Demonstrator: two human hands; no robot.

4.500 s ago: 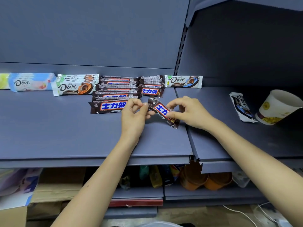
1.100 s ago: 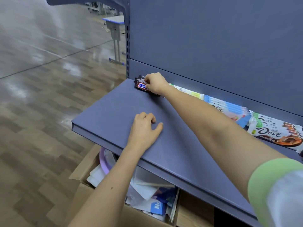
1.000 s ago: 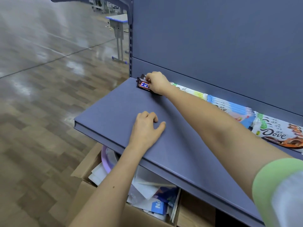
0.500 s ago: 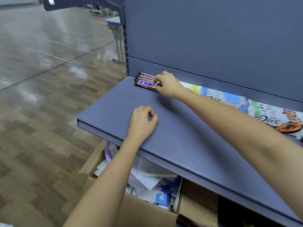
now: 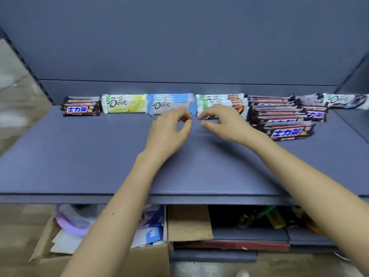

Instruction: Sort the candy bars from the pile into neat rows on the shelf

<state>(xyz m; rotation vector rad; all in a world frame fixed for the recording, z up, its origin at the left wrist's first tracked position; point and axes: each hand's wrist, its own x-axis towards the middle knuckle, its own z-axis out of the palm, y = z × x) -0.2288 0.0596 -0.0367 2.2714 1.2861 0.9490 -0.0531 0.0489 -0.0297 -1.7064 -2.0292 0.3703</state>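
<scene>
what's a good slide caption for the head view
Left hand and right hand hover at the blue Dove stack and orange-white Dove stack on the shelf, Snickers pile to the right.

The right hand [image 5: 223, 122] is off the small Snickers stack [image 5: 80, 106] at the shelf's [image 5: 79, 156] left end, now beside the left hand [image 5: 169, 128], lifted before the blue Dove bars [image 5: 171, 101].

Candy bars [image 5: 124, 103] flat in side-by-side stacks along the back of the grey shelf [image 5: 69, 156], brown pile [image 5: 279, 120] rightward.
</scene>
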